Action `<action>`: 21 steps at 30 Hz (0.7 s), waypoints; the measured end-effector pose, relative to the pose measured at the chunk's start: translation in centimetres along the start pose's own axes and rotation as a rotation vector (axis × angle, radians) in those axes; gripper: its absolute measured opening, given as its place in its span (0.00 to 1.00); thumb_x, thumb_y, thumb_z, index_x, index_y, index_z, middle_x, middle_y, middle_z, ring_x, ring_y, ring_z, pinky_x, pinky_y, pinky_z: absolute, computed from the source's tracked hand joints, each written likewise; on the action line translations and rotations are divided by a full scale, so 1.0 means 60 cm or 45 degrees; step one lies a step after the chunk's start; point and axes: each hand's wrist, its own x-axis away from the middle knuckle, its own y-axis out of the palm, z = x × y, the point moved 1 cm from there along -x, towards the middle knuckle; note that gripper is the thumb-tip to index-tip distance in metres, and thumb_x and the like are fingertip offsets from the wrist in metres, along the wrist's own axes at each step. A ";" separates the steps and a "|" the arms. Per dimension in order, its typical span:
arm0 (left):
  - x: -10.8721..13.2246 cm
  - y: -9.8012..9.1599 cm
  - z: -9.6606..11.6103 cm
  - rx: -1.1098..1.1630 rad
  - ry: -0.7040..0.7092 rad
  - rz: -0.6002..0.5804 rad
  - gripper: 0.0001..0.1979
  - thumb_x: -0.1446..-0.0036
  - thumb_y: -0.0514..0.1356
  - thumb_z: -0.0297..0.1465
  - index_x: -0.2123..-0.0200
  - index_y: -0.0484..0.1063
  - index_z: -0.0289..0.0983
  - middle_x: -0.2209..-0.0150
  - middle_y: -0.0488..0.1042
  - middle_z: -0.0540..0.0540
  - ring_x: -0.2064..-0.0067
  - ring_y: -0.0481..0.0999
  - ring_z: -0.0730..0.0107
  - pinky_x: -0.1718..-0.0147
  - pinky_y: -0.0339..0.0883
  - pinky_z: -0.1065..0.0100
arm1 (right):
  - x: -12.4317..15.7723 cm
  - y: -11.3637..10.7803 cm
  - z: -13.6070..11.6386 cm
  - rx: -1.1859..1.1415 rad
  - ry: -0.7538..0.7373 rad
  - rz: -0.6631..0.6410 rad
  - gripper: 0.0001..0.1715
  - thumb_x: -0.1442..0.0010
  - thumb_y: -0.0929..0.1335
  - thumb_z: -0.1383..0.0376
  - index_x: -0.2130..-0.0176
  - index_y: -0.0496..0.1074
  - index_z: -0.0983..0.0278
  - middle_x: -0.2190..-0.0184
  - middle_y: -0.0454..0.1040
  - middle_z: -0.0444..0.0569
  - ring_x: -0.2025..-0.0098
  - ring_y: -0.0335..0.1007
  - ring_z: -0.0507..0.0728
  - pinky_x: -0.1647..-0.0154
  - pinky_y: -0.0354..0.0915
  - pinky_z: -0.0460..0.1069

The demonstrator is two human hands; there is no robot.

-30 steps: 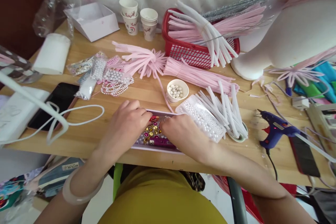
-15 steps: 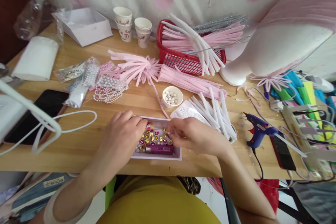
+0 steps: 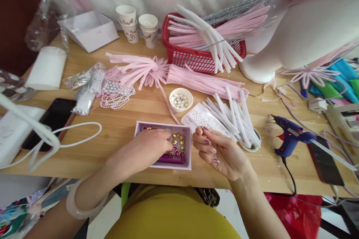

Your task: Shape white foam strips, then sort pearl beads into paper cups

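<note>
One bead cup stands beyond the box.

The light on my table is soft and rather even; its source I cannot tell. My right hand appears fairly sharp, while toward the borders everything becomes stretched and softer.

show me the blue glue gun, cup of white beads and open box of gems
Blue glue gun (image 3: 290, 136): head view, on its body.
Cup of white beads (image 3: 190, 101): head view, on its right inner wall.
Open box of gems (image 3: 187, 151): head view, on its right wall.
</note>
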 end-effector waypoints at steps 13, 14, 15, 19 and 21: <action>0.018 -0.050 0.023 0.418 0.019 0.399 0.04 0.39 0.60 0.27 0.64 0.75 0.38 0.64 0.75 0.51 0.63 0.75 0.73 0.62 0.67 0.71 | 0.014 -0.003 0.033 -0.458 -0.024 -0.241 0.19 0.34 0.64 0.60 0.52 0.76 0.70 0.47 0.78 0.56 0.43 0.72 0.57 0.40 0.65 0.50; 0.016 -0.057 0.032 0.445 0.053 0.470 0.04 0.39 0.60 0.25 0.63 0.75 0.38 0.63 0.75 0.51 0.61 0.75 0.74 0.60 0.66 0.72 | 0.011 0.003 0.035 -0.489 -0.012 -0.275 0.21 0.33 0.64 0.58 0.52 0.76 0.71 0.49 0.78 0.57 0.45 0.73 0.57 0.42 0.66 0.50; 0.013 -0.062 0.041 0.444 0.087 0.515 0.05 0.39 0.60 0.25 0.62 0.75 0.38 0.62 0.75 0.51 0.59 0.75 0.74 0.58 0.66 0.72 | 0.008 0.008 0.036 -0.516 -0.001 -0.307 0.22 0.33 0.63 0.58 0.52 0.76 0.72 0.52 0.79 0.57 0.48 0.75 0.56 0.44 0.67 0.49; 0.006 -0.069 0.055 0.367 0.105 0.615 0.09 0.36 0.58 0.25 0.55 0.75 0.39 0.58 0.75 0.50 0.54 0.73 0.73 0.52 0.65 0.71 | -0.004 0.019 0.042 -0.594 -0.002 -0.325 0.17 0.33 0.64 0.61 0.56 0.76 0.71 0.63 0.79 0.52 0.62 0.75 0.52 0.54 0.70 0.47; 0.012 -0.067 0.047 0.355 -0.021 0.731 0.10 0.35 0.57 0.24 0.53 0.74 0.39 0.57 0.74 0.49 0.55 0.74 0.74 0.54 0.65 0.72 | -0.006 0.016 0.041 -0.670 -0.014 -0.265 0.10 0.35 0.65 0.67 0.63 0.75 0.69 0.70 0.76 0.47 0.68 0.72 0.49 0.61 0.70 0.45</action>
